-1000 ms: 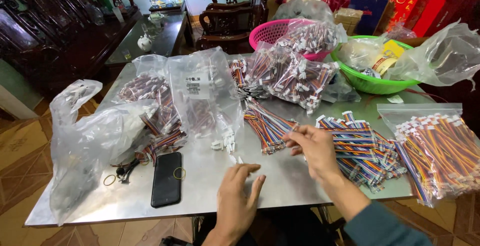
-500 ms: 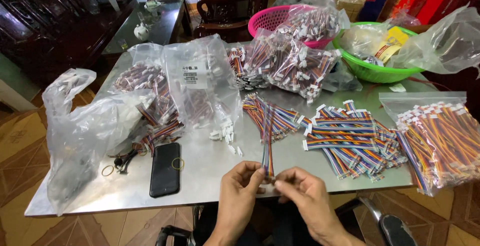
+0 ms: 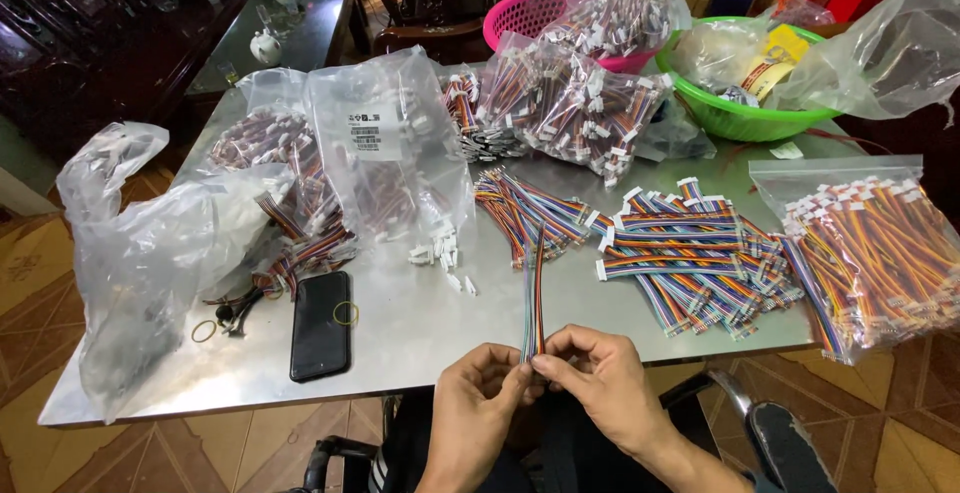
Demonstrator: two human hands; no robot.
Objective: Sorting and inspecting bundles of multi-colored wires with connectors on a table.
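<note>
As before, left hand (image 3: 478,405) and right hand (image 3: 597,383) both still pinch the ribbon cable (image 3: 533,298).

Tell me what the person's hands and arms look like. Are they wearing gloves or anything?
No gloves. Both the left hand and the right hand are bare, with no rings or watch showing. The forearms are bare too; no sleeve shows in this picture.

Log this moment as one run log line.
left hand + right hand: pinch near end of rainbow ribbon cable | cable lies along metal table | phone left
</note>
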